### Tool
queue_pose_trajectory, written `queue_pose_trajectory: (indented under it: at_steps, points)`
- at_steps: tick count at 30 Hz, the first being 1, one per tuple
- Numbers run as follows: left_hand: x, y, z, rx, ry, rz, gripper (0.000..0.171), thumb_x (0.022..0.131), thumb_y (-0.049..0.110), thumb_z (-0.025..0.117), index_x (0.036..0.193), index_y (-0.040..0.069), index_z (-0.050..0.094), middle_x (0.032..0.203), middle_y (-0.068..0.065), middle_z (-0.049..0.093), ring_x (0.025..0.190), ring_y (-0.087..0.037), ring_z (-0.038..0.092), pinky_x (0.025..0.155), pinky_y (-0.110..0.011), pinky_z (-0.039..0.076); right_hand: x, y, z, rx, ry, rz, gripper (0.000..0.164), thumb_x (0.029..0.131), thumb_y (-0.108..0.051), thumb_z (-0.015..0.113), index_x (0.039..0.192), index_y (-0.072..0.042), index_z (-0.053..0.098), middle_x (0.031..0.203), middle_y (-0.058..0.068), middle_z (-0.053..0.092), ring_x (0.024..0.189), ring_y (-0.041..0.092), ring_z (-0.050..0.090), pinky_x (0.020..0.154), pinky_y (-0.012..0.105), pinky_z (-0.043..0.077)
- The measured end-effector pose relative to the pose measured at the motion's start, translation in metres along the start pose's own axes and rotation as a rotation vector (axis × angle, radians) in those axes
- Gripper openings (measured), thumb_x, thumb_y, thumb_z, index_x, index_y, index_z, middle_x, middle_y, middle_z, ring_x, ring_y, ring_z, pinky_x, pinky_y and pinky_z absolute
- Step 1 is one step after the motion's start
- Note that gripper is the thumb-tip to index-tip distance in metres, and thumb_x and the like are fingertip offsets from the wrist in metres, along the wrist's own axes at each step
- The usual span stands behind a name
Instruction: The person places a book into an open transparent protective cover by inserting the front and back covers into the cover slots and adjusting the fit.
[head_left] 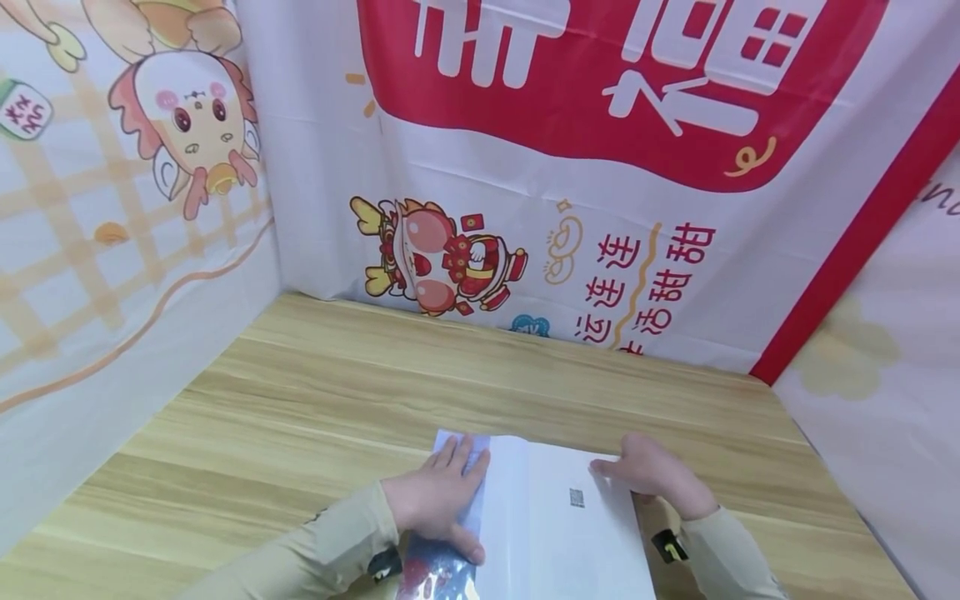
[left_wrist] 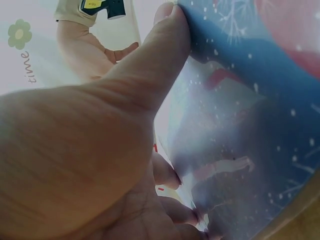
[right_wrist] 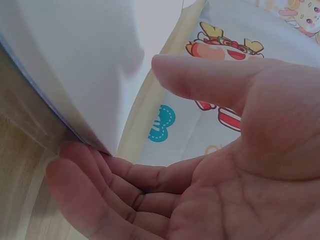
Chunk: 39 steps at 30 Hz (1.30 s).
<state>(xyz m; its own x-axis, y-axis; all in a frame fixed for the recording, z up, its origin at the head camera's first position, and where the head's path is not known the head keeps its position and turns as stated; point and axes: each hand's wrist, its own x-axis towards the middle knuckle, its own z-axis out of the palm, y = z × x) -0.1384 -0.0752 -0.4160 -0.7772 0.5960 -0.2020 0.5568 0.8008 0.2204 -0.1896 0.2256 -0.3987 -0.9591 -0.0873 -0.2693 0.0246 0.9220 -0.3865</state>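
Observation:
An open book (head_left: pixel 555 525) lies near the table's front edge, showing a white page with a small QR code (head_left: pixel 577 497). Along its left side runs a glossy blue sheet with white snow specks and red patches (left_wrist: pixel 235 130). Across this strip my left hand (head_left: pixel 442 496) rests with fingers spread and thumb extended, the thumb tip reaching the border of the white page. My right hand (head_left: pixel 660 475) is at the book's upper right corner, its thumb over the page side. In the right wrist view, the right fingers (right_wrist: pixel 135 185) curl beneath the corner.
The wood-grain table (head_left: pixel 315 392) extends behind and beside the book. Printed cloth walls enclose it: a left sheet (head_left: pixel 187 275), a back banner with red lettering (head_left: pixel 555 167) and a right sheet (head_left: pixel 885 417). Small dark devices are strapped at both wrists.

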Motion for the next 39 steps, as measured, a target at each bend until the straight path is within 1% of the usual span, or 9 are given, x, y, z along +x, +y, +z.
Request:
queue_pose_trajectory:
  at_steps: [3,5,10,13,17,26,29,34,39]
  points:
    - [-0.0003,0.0006,0.0004,0.000,0.000,0.000,0.121,0.064,0.073,0.065,0.149,-0.001,0.020,0.150,-0.032,0.011,0.137,-0.047,0.010,0.110,-0.049,0.016,-0.0001,0.0006,0.0005,-0.006,-0.001,0.004,0.034,0.087,-0.035,0.066,0.071,-0.009,0.051,0.056,-0.004,0.032,0.045,0.008,0.026,0.038,0.019,0.024]
    - [-0.0004,0.0009,0.0004,-0.001,0.000,0.001,0.121,0.064,0.073,0.065,0.149,-0.001,0.020,0.150,-0.032,0.011,0.137,-0.047,0.010,0.110,-0.049,0.017,-0.0008,0.0008,0.0004,-0.006,-0.003,0.008,0.034,0.088,-0.035,0.066,0.075,-0.008,0.051,0.058,-0.003,0.034,0.045,0.008,0.027,0.039,0.020,0.027]
    - [0.0002,0.0007,-0.0001,0.004,0.003,0.006,0.120,0.065,0.072,0.066,0.149,-0.002,0.021,0.149,-0.033,0.011,0.137,-0.047,0.010,0.110,-0.049,0.016,-0.0020,0.0013,-0.0012,0.039,-0.002,0.009,0.036,0.089,-0.035,0.063,0.086,-0.001,0.051,0.069,0.007,0.047,0.054,0.016,0.047,0.044,0.028,0.045]
    - [0.0008,0.0002,-0.0004,0.006,0.002,0.006,0.121,0.065,0.072,0.065,0.149,-0.002,0.020,0.149,-0.033,0.011,0.137,-0.047,0.010,0.110,-0.049,0.016,-0.0007,0.0012,-0.0018,0.068,-0.004,0.011,0.038,0.090,-0.035,0.063,0.092,0.002,0.052,0.075,0.010,0.052,0.060,0.021,0.055,0.047,0.032,0.050]
    - [0.0014,-0.0005,0.0001,0.008,0.005,0.009,0.121,0.065,0.072,0.065,0.149,-0.002,0.020,0.149,-0.033,0.011,0.137,-0.047,0.010,0.110,-0.049,0.015,0.0010,0.0006,-0.0018,0.067,-0.012,0.014,0.038,0.089,-0.034,0.065,0.093,0.003,0.056,0.075,0.009,0.055,0.060,0.020,0.057,0.047,0.031,0.051]
    - [0.0011,0.0000,-0.0001,-0.002,-0.001,0.012,0.120,0.066,0.072,0.065,0.149,-0.002,0.020,0.149,-0.033,0.011,0.137,-0.047,0.009,0.110,-0.049,0.015,-0.0016,-0.0003,-0.0009,0.062,0.004,-0.004,0.040,0.085,-0.030,0.069,0.096,0.006,0.054,0.077,0.010,0.055,0.059,0.021,0.057,0.047,0.031,0.051]
    - [0.0006,0.0007,-0.0005,-0.004,-0.002,0.011,0.120,0.066,0.072,0.065,0.149,-0.002,0.020,0.149,-0.033,0.011,0.137,-0.048,0.010,0.110,-0.049,0.016,-0.0023,-0.0003,0.0004,0.051,0.015,-0.010,0.039,0.083,-0.029,0.071,0.093,0.005,0.054,0.075,0.010,0.055,0.057,0.021,0.057,0.046,0.030,0.050]
    - [-0.0002,0.0014,-0.0009,-0.009,0.003,0.011,0.120,0.065,0.071,0.066,0.149,-0.003,0.021,0.149,-0.034,0.011,0.136,-0.048,0.010,0.109,-0.050,0.017,-0.0027,-0.0018,0.0026,0.029,0.033,-0.015,0.033,0.081,-0.028,0.073,0.082,0.000,0.055,0.069,0.009,0.056,0.052,0.020,0.056,0.044,0.030,0.049]
    - [-0.0007,0.0012,-0.0017,-0.026,-0.009,0.010,0.120,0.065,0.071,0.066,0.149,-0.003,0.019,0.149,-0.034,0.010,0.136,-0.049,0.009,0.110,-0.050,0.016,-0.0041,-0.0045,0.0030,0.012,0.064,-0.031,0.035,0.079,-0.028,0.074,0.082,-0.001,0.053,0.069,0.008,0.053,0.054,0.018,0.053,0.045,0.028,0.047]
